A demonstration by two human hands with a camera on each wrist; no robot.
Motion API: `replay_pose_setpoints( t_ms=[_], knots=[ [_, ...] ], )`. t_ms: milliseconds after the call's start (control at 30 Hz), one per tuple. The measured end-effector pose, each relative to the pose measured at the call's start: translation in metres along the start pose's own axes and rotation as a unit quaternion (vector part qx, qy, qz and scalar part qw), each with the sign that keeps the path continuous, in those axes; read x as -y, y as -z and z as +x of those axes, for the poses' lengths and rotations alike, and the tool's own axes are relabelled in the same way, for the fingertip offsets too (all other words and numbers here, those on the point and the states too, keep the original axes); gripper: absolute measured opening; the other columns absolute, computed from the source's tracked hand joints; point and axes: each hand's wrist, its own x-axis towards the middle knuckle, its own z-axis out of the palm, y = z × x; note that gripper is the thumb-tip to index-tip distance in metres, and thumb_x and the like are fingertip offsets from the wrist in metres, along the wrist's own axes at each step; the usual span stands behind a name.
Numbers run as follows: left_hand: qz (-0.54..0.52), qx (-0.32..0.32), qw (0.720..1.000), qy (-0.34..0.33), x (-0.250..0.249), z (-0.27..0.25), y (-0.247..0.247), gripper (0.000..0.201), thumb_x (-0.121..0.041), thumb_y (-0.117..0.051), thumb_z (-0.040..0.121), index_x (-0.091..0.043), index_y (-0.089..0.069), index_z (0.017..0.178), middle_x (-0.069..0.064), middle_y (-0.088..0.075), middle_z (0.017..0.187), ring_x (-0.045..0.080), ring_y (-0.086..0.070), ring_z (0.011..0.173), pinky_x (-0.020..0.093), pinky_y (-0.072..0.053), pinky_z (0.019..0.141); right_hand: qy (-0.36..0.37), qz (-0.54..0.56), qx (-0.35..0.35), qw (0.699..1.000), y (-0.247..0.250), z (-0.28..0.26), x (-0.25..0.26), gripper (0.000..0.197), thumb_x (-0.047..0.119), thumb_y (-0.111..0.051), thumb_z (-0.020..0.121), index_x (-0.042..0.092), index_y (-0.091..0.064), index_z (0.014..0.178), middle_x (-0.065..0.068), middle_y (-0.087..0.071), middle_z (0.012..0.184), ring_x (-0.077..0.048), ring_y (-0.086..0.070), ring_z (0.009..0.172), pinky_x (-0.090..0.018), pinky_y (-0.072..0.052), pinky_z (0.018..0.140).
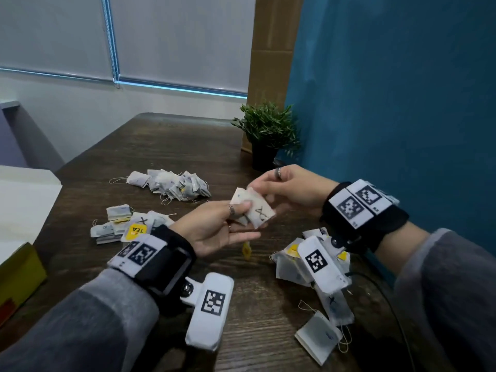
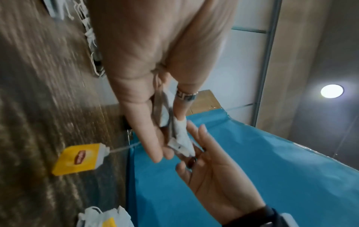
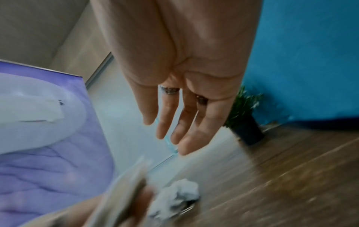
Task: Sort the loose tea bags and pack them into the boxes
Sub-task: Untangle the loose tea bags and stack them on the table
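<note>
The dark wooden table (image 1: pixel 166 154) carries all the loose stock. A yellow box (image 1: pixel 18 275) sits at its near-left edge; the contents cannot be seen. A potted plant (image 1: pixel 268 135) stands at the far right against the blue wall (image 1: pixel 402 103). Three piles of tea bags lie apart: a far pile (image 1: pixel 171 183), a left pile (image 1: pixel 120 224) and a near-right pile (image 1: pixel 316 269) partly behind the right wrist camera. Above the table centre, the left hand (image 1: pixel 217 229) pinches a small stack of tea bags (image 1: pixel 253 210) between thumb and fingers, long axis running from near-right to far-left, an X-marked face upward. The right hand (image 1: pixel 292 191) has its fingers extended, fingertips touching the stack's far edge. A yellow tag (image 2: pixel 77 158) hangs from the stack on a string.
</note>
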Motion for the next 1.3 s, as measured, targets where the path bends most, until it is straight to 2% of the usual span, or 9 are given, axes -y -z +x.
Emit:
replay_pose_setpoints(
  t_ms=[133,267,367,600,700,800,933,1167,1300],
  knots=[
    [-0.008,-0.060,0.998,-0.010,0.008,-0.003,0.009,0.016,-0.007,-0.045,0.096,0.002,-0.059,0.100,0.020,-0.070,0.084,0.026,-0.072,0.067,0.038,-0.060,0.062,-0.038,-0.171,-0.111,0.978,0.036,-0.002,-0.021,0.006,0.017,-0.058,0.091,0.015,-0.063,0.093,0.001,-0.059,0.080,-0.008,-0.052,0.060,-0.018,-0.046,0.047],
    [-0.024,-0.074,0.997,-0.015,0.009,-0.007,0.017,0.017,-0.002,-0.041,0.096,0.000,-0.058,0.100,0.022,-0.069,0.086,0.029,-0.072,0.067,0.040,-0.060,0.063,-0.208,-0.463,0.075,0.858,0.055,-0.007,-0.058,0.039,0.022,-0.069,0.083,0.013,-0.056,0.119,-0.004,-0.066,0.108,-0.012,-0.057,0.079,-0.011,-0.045,0.047],
    [-0.033,-0.090,0.995,-0.008,0.011,-0.006,0.020,0.019,0.001,-0.039,0.096,0.001,-0.057,0.101,0.024,-0.065,0.095,0.032,-0.070,0.074,0.041,-0.059,0.064,-0.198,-0.530,0.070,0.822,0.055,-0.007,-0.075,0.045,0.028,-0.075,0.076,0.017,-0.057,0.116,0.001,-0.064,0.100,-0.010,-0.053,0.081,-0.016,-0.044,0.062],
    [-0.018,-0.117,0.993,-0.011,0.014,-0.006,0.019,0.025,0.010,-0.039,0.093,-0.003,-0.059,0.101,0.022,-0.061,0.100,0.029,-0.062,0.089,0.038,-0.058,0.064,-0.101,-0.490,0.002,0.866,0.057,-0.003,-0.050,0.022,0.026,-0.078,0.073,0.028,-0.056,0.067,0.012,-0.056,0.065,-0.005,-0.050,0.063,-0.023,-0.042,0.063],
    [-0.011,-0.113,0.994,-0.007,0.013,-0.004,0.015,0.015,-0.007,-0.049,0.094,-0.004,-0.060,0.104,0.023,-0.063,0.111,0.028,-0.064,0.095,0.037,-0.059,0.070,0.011,-0.406,-0.030,0.913,0.034,-0.002,-0.012,0.023,0.027,-0.078,0.073,0.026,-0.055,0.071,0.011,-0.055,0.066,-0.001,-0.048,0.059,-0.017,-0.040,0.059],
    [-0.034,-0.041,0.998,0.014,0.012,-0.005,0.015,0.049,-0.038,-0.058,0.081,-0.002,-0.059,0.115,0.022,-0.066,0.114,0.029,-0.069,0.095,0.039,-0.058,0.078,0.037,-0.275,0.028,0.960,-0.005,0.000,0.007,0.022,0.020,-0.078,0.073,0.019,-0.056,0.078,0.003,-0.060,0.071,-0.007,-0.053,0.063,-0.021,-0.045,0.059],
    [-0.021,0.023,0.999,-0.014,0.016,-0.011,0.014,0.040,-0.023,-0.059,0.075,-0.001,-0.062,0.109,0.017,-0.071,0.101,0.022,-0.072,0.082,0.034,-0.057,0.076,-0.018,-0.125,0.081,0.989,-0.036,0.002,-0.003,0.010,0.009,-0.066,0.084,0.009,-0.059,0.091,-0.004,-0.063,0.075,-0.009,-0.060,0.057,-0.020,-0.052,0.053],
    [-0.003,-0.041,0.999,-0.025,0.015,-0.009,0.024,0.016,0.005,-0.053,0.088,-0.002,-0.062,0.099,0.012,-0.070,0.079,0.017,-0.070,0.066,0.029,-0.060,0.058,-0.053,-0.118,-0.038,0.991,0.001,-0.006,-0.023,0.008,0.012,-0.053,0.093,0.016,-0.060,0.095,-0.004,-0.061,0.083,-0.010,-0.056,0.062,-0.018,-0.046,0.049],
    [-0.011,-0.053,0.998,-0.034,0.014,-0.012,0.026,0.031,0.008,-0.051,0.088,-0.011,-0.058,0.112,0.011,-0.065,0.097,0.021,-0.070,0.074,0.037,-0.060,0.057,-0.138,-0.416,0.075,0.896,0.004,-0.001,-0.046,0.041,0.027,-0.064,0.087,0.018,-0.051,0.125,0.004,-0.060,0.108,0.002,-0.049,0.068,-0.003,-0.041,0.051]
  ],
)
